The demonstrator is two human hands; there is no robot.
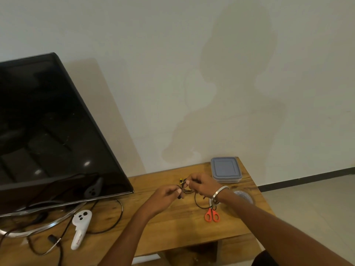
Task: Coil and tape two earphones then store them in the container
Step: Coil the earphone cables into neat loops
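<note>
- I see both hands above the wooden table (172,223): left hand (166,194) and right hand (201,186) pinch a thin black-and-yellow earphone (184,186) cord.
- Lidded grey square container (225,169) sits behind; orange scissors (211,215) nearby.

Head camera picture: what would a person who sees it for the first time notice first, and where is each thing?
First, the two hands at the middle of the wooden table: the left hand and the right hand both pinch a dark earphone cable held between them. Next, the big black TV screen on the left. Then the orange scissors beside the right wrist, and the lidded container at the table's far edge.
</note>
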